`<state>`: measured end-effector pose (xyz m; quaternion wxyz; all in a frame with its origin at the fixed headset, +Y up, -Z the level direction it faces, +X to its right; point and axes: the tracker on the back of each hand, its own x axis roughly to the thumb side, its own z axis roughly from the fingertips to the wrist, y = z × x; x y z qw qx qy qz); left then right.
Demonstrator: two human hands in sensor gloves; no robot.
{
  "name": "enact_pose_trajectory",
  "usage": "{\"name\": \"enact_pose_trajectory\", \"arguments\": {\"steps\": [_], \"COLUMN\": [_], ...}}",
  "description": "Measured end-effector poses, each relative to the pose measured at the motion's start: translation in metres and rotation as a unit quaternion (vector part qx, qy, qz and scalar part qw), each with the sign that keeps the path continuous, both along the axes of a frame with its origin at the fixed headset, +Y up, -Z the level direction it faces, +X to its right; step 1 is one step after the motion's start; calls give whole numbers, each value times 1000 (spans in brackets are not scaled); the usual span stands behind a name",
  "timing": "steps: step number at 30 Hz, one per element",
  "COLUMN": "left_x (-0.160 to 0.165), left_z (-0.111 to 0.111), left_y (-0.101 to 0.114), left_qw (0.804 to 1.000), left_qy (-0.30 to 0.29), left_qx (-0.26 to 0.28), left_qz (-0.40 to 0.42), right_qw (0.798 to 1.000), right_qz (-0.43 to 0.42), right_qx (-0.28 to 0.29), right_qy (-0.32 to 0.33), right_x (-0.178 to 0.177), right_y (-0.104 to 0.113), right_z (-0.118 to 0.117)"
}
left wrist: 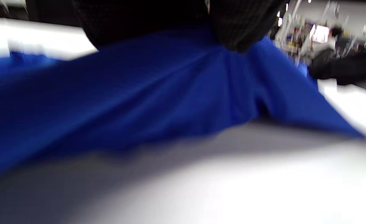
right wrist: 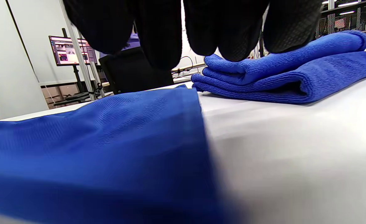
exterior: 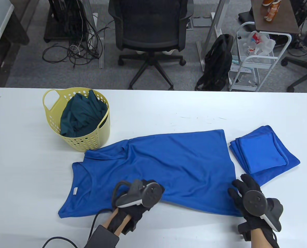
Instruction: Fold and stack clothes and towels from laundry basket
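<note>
A blue shirt (exterior: 166,165) is lying spread flat on the white bench (exterior: 19,165), between the yellow laundry basket (exterior: 77,121) — a dark green garment (exterior: 79,116) is sitting inside it — and a stack of folded blue towels (exterior: 264,152). The left hand (exterior: 140,199) is pinching the near edge, its fingers (left wrist: 238,28) gathering cloth into a raised ridge. The right hand (exterior: 249,199) is hovering over the hem corner, fingers (right wrist: 158,34) relaxed, grasping nothing. The thin knit looks light, limp and slippery — best taken at hem and shoulder edges.

No readable text, labels, brands or numbers anywhere.
</note>
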<state>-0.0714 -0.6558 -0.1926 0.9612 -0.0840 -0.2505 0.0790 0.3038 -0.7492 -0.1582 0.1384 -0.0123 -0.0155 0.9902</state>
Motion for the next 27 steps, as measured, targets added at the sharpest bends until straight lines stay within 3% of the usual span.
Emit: {"name": "enact_pose_trajectory", "arguments": {"steps": [2, 4, 7, 12, 16, 23, 25, 27], "left_x": [-5, -4, -2, 0, 3, 9, 10, 11], "left_z": [-12, -19, -25, -31, -25, -22, -23, -23], "left_y": [61, 103, 131, 134, 126, 132, 134, 137], "left_qw": [997, 996, 995, 993, 989, 983, 982, 981], "left_qy": [11, 15, 19, 30, 9, 9, 15, 21], "left_qx": [69, 82, 98, 113, 146, 175, 182, 187], "left_qz": [15, 13, 6, 2, 19, 48, 48, 39], "right_qw": [1000, 1000, 999, 999, 994, 949, 953, 949], "right_qz": [-3, -10, -19, -12, -29, -147, -110, -60], "right_qx": [-1, -6, -18, -29, -42, 89, 93, 54], "right_qy": [1, 7, 20, 37, 97, 264, 265, 306], "right_x": [-1, -3, -7, -17, -36, -120, -147, -164], "right_y": [0, -1, -3, -5, 1, 63, 73, 74], "right_z": [0, 0, -2, -5, -6, -4, -7, -9]}}
